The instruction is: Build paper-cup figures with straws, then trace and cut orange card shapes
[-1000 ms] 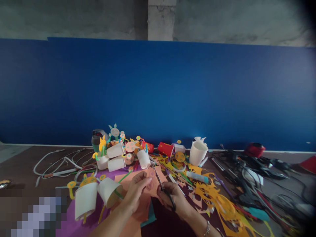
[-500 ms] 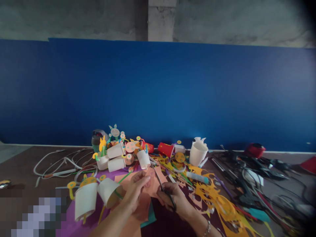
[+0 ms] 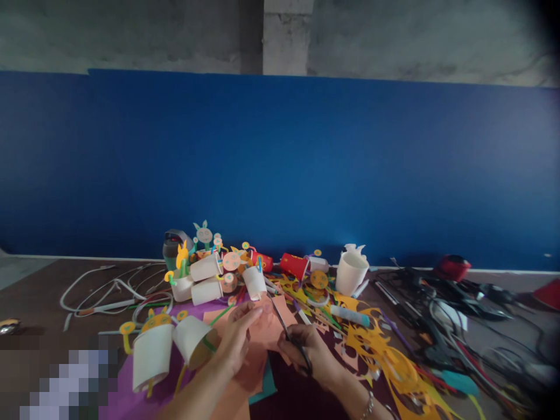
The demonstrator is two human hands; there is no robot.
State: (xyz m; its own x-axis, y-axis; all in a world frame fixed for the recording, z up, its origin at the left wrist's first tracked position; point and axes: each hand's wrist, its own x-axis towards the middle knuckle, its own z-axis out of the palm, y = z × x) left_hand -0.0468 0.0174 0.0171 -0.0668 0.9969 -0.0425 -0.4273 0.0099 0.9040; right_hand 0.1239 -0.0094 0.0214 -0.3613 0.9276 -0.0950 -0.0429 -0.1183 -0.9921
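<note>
My right hand (image 3: 301,348) grips dark-handled scissors (image 3: 280,318), the blades pointing up and away. My left hand (image 3: 240,331) pinches a small piece of pink-orange paper (image 3: 266,308) close to the left of the blades. Drawn lines on that piece are too faint to make out. Beneath both hands lie sheets of orange paper (image 3: 238,379), with a teal sheet (image 3: 268,384) and purple paper (image 3: 122,388) partly showing. A white paper cup (image 3: 254,283) leans just beyond the scissor tips. It cannot be told whether the blades touch the paper.
White cups (image 3: 151,356) with paper figures stand and lie to the left. Yellow paper scraps (image 3: 396,361) spread to the right, near a glue stick (image 3: 350,315). Black cables and a glue gun (image 3: 446,344) lie farther right; white cables (image 3: 116,289) at left. A blue panel (image 3: 280,163) rises behind.
My left hand has shifted slightly, and the small paper piece in it has turned and moved up a little. My right hand and the scissors stay nearly where they were.
</note>
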